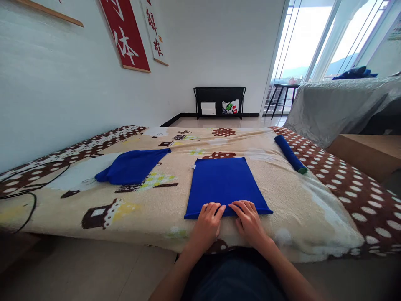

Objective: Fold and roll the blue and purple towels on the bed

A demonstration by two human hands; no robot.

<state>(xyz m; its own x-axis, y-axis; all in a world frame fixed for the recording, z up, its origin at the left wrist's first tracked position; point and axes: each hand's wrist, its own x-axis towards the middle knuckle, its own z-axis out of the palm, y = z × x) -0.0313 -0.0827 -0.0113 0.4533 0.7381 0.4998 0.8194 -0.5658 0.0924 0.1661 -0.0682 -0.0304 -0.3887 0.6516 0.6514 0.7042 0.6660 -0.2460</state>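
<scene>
A blue cloth (224,182) lies flat in a rough rectangle on the patterned blanket (156,225), its near edge turned over in a narrow roll. My left hand (211,219) has its fingers curled on that rolled edge, left of its middle. Just to the right, my right hand (247,217) grips the same edge with bent fingers. A small white tag sticks out at the cloth's far left side. Another blue cloth (133,167) lies loosely bunched to the left. On the right side of the blanket rests a rolled blue cloth (290,154) with a green end.
A black cable (34,209) lies at the left edge. Behind the bed, a black rack (220,94) stands by the wall. To the right are a cardboard box (366,154), a plastic-covered piece of furniture (341,104) and a stool (283,94).
</scene>
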